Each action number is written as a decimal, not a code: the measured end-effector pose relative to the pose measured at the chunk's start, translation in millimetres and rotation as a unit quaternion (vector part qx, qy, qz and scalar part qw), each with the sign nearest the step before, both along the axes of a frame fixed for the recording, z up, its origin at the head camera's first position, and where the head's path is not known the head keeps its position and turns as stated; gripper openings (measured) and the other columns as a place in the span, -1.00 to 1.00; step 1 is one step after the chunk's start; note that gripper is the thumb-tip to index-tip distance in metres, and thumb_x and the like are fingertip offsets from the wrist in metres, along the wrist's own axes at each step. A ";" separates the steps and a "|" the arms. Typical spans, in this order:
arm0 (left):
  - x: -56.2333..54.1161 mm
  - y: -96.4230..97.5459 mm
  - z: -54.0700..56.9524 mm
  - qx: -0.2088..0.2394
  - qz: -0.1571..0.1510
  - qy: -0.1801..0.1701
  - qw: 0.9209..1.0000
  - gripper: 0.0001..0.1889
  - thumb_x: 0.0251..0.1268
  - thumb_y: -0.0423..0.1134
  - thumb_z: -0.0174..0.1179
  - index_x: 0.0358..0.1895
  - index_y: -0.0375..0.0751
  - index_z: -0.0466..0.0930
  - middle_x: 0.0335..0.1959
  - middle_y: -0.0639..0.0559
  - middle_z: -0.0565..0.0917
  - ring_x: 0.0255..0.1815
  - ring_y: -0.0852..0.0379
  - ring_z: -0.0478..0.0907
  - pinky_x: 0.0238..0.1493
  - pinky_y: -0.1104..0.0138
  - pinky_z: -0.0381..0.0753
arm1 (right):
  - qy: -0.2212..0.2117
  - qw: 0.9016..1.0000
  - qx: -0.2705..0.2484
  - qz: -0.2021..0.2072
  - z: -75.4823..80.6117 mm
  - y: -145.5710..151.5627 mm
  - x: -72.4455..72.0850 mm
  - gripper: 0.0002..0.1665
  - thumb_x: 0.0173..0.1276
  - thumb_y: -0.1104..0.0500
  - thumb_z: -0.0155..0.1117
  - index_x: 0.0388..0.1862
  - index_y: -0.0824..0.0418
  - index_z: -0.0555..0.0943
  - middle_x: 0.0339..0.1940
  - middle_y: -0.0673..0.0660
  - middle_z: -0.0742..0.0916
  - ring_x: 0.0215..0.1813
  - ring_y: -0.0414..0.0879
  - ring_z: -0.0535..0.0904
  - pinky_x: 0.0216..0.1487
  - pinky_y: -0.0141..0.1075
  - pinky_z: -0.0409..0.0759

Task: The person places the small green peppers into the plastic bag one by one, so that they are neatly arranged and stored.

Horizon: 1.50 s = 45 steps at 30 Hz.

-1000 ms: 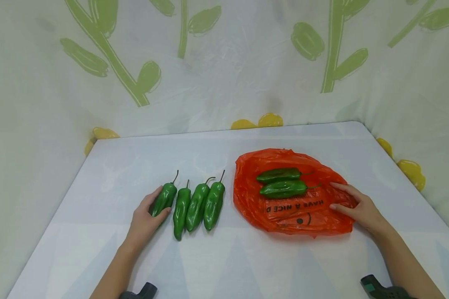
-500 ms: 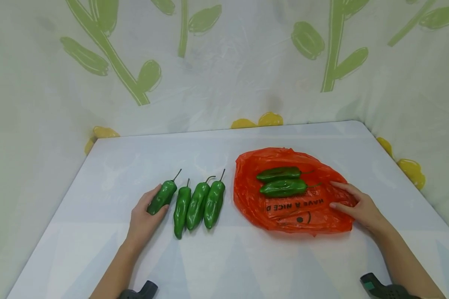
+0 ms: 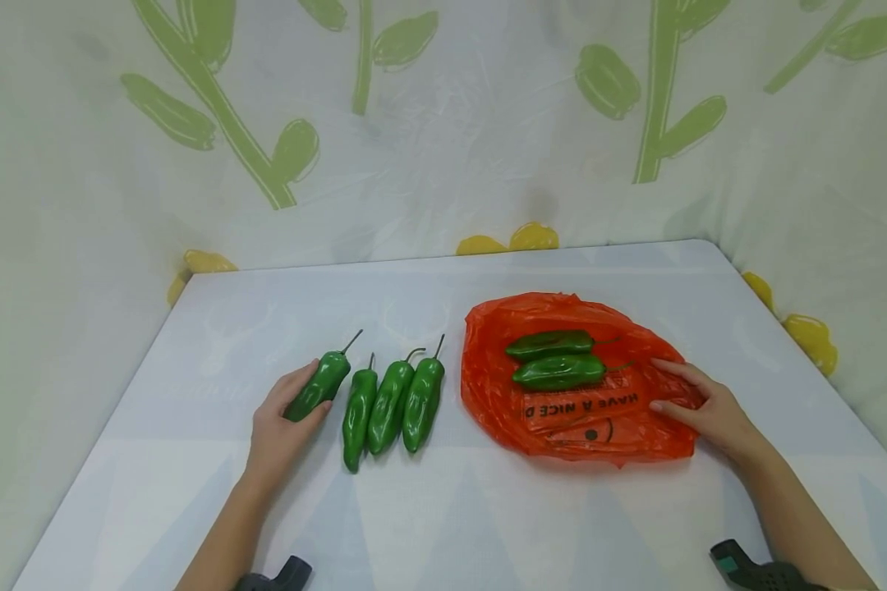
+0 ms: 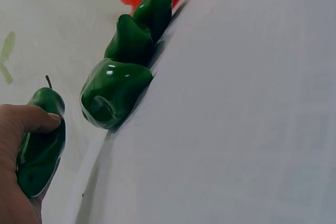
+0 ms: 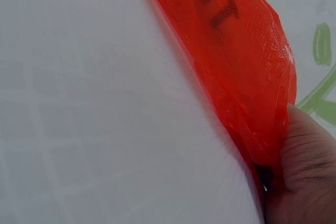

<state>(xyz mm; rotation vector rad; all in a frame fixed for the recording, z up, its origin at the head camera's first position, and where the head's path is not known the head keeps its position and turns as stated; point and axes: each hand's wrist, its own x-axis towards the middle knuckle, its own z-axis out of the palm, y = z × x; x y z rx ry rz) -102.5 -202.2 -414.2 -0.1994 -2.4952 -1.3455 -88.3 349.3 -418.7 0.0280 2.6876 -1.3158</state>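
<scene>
In the head view, my left hand (image 3: 284, 427) grips a green chili pepper (image 3: 318, 386) between thumb and fingers, its stem pointing away to the right. The left wrist view shows the thumb across this pepper (image 4: 41, 166), which stands apart from the others. Just to its right, three green chili peppers (image 3: 392, 409) lie side by side with stems away from me. A red plastic bag (image 3: 498, 414) lies flat further right, with two green chili peppers (image 3: 559, 373) on it. My right hand (image 3: 724, 419) rests on the bag's right edge, thumb and fingers spread; some fingers are hidden.
Everything lies on a white table (image 3: 473, 525) with pale blue triangle patterns. A pale curtain (image 3: 443, 164) printed with green leaves and yellow flowers rises behind the far edge and at both sides. Dark wrist devices (image 3: 277, 574) show at the bottom.
My left hand has shifted slightly left, and the pepper in it has tilted more, its stem end swinging to the right. The right hand, bag and other peppers stay put.
</scene>
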 end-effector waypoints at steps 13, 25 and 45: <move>-3.6 5.2 8.0 -0.016 -0.032 -0.005 0.999 -0.38 0.10 -0.42 0.32 0.30 -0.08 0.43 0.19 -0.05 0.51 0.18 0.37 0.33 0.08 0.73 0.20 | -0.015 1.000 -0.008 -0.010 1.2 0.8 2.0 -0.21 0.32 -0.06 0.23 0.48 -0.01 0.18 0.43 0.36 0.22 0.39 0.33 0.05 0.21 0.31 0.26; -8.3 14.7 15.1 -0.001 -0.071 -0.016 0.997 -0.39 0.12 -0.39 0.32 0.29 -0.02 0.44 0.19 -0.04 0.51 0.23 0.14 0.37 0.15 0.71 0.20 | -0.006 1.000 -0.003 -0.002 1.5 0.4 0.6 -0.23 0.32 -0.03 0.23 0.47 -0.02 0.20 0.43 0.34 0.23 0.39 0.29 0.07 0.21 0.02 0.44; -16.8 42.3 16.3 0.009 -0.130 -0.022 0.991 -0.39 0.06 -0.47 0.32 0.26 -0.10 0.47 0.18 -0.08 0.53 0.25 -0.03 0.42 0.17 0.65 0.25 | 0.007 1.000 0.007 0.003 -2.0 1.3 -0.1 -0.23 0.33 0.02 0.23 0.47 0.03 0.20 0.41 0.29 0.27 0.37 0.23 0.11 -0.04 -0.57 0.38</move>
